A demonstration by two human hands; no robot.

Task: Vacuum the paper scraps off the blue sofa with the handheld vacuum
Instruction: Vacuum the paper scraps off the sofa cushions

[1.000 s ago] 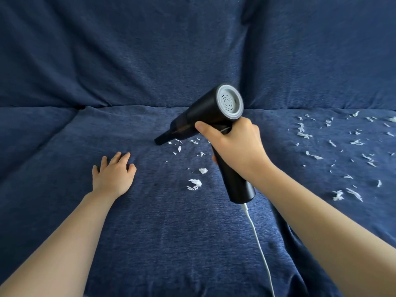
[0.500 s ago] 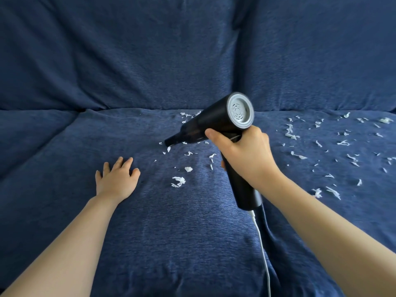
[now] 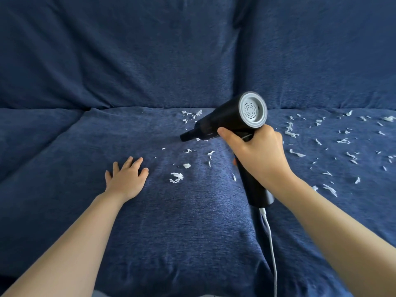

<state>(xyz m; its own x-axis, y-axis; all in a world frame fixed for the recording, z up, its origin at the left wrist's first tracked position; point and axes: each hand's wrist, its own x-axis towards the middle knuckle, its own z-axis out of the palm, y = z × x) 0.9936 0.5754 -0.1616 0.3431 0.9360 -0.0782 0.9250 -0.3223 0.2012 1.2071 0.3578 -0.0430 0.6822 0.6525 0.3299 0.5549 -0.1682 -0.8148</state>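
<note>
Right hand (image 3: 260,158) grips the handheld vacuum (image 3: 230,121) by its handle, fingers curled round it, thumb along the front. Nozzle points toward 10 o'clock, tip just above the seat cushion of the blue sofa (image 3: 192,232); can't tell if it touches the fabric. Left hand (image 3: 126,180) lies flat on the cushion at 8 o'clock of the nozzle, fingers spread, palm pressing down, holding nothing.

Paper scraps (image 3: 176,177): one loose patch between the two hands w/ a few more near the back crease at 12 o'clock of the nozzle, and a much bigger scatter across the right-hand cushion at 3 o'clock. Most of the job looks undone.

Risks, as I judge them:
- White cable (image 3: 271,243) hangs from the handle base toward 6 o'clock; a wide sweep to 3 o'clock could pull it taut or drag it through scraps and scatter them.
- Rear vent faces the right-side scatter; exhaust may blow light bits around.
- Bigger crumpled bits could jam the narrow nozzle.
- Nozzle pressed hard may suck up loose fabric; the flat left hand probably guards against that.

Containers: none visible apart from the vacuum body; what's inside can't be seen.
</note>
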